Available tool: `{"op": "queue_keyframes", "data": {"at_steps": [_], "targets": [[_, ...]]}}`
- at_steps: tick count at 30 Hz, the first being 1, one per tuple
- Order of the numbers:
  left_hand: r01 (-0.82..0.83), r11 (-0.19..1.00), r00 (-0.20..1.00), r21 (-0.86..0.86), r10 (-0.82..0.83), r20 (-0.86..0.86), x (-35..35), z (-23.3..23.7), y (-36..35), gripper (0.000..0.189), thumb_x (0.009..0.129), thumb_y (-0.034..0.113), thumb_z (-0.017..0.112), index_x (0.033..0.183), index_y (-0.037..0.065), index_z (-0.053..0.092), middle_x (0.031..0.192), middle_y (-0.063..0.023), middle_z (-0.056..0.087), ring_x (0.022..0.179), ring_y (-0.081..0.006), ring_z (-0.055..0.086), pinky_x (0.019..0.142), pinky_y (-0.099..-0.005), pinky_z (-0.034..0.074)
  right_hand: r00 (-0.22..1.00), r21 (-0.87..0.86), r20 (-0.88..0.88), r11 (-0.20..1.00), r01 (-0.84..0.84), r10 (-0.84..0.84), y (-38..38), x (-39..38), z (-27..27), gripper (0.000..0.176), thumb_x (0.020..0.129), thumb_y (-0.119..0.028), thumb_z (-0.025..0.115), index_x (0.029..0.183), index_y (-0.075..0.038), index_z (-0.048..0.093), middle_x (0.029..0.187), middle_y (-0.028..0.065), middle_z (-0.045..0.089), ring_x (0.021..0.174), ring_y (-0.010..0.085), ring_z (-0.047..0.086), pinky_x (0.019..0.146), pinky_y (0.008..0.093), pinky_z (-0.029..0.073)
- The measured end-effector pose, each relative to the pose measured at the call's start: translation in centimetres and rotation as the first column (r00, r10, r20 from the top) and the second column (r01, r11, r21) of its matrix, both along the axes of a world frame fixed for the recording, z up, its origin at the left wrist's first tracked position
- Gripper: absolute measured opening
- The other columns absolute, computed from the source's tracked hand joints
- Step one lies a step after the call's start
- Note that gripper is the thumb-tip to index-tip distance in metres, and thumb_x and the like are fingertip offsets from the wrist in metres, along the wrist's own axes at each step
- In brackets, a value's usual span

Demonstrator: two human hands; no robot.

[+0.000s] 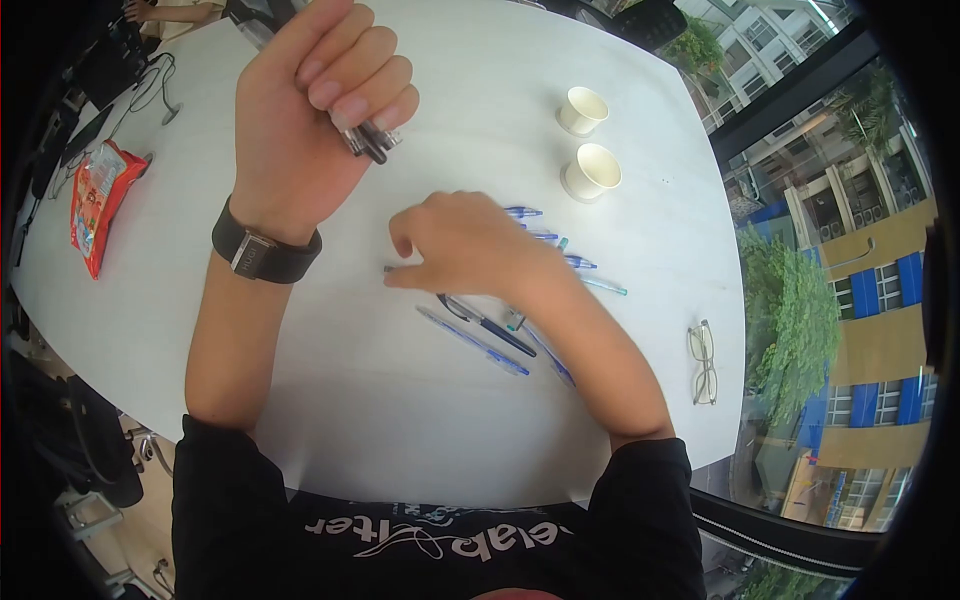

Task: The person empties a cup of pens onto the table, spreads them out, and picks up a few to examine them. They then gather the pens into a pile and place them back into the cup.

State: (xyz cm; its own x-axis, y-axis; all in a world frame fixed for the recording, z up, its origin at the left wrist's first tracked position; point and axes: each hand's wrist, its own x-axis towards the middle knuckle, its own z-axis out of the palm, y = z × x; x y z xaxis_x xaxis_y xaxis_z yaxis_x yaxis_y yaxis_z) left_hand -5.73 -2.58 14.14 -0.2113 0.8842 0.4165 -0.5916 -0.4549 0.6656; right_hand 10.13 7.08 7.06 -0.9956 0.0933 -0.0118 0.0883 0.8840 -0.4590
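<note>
My left hand [310,120], with a black watch on its wrist, is raised over the table and closed round several dark pens [370,142], whose ends stick out below the fingers. Low over the table, my right hand [450,245] has its thumb and index finger apart, with a small dark tip near the thumb. Under and beside it lie loose pens: a dark blue pen [508,337], a clear pen with a blue end [475,342], and several blue and green ones [580,263] to the right, partly hidden by my right hand and forearm.
Two white paper cups [592,172] stand at the back right. Glasses [703,362] lie near the right edge of the white table [380,420]. A red snack packet [100,205] and cables are at the left. Part of another person's arm shows at the top left.
</note>
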Motion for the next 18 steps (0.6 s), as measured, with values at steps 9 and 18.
{"op": "queue_keyframes", "data": {"at_steps": [9, 18], "targets": [[0.202, 0.979, 0.965, 0.017, -0.196, -0.176, -1.4, -1.8, 1.1, 0.059, 0.118, 0.040, 0.035, 0.155, -0.005, 0.046, 0.126, -0.0168, 0.076, 0.129, -0.0308, 0.069, 0.114, -0.0441, 0.055, 0.992, -0.174, -0.051, 0.977, -0.120, 0.112, 0.2, 1.1, 3.7, 0.019, 0.079, -0.017, 0.079, 0.082, 0.000, 0.072, 0.071, 0.0126, 0.069, 0.068, 0.0276, 0.068, 0.065, 0.0388, 0.053], [-0.046, 0.996, 0.967, -0.074, 0.025, -0.253, 1.6, -0.1, 0.4, 0.059, 0.116, 0.037, 0.039, 0.156, -0.006, 0.046, 0.144, -0.0284, 0.063, 0.137, -0.0390, 0.062, 0.115, -0.0475, 0.051, 0.981, -0.718, -0.164, 0.695, -0.048, -0.102, 2.3, 5.8, 10.1, 0.017, 0.078, -0.001, 0.086, 0.088, 0.001, 0.073, 0.073, -0.0021, 0.069, 0.063, 0.0052, 0.062, 0.056, 0.0213, 0.044]]}}
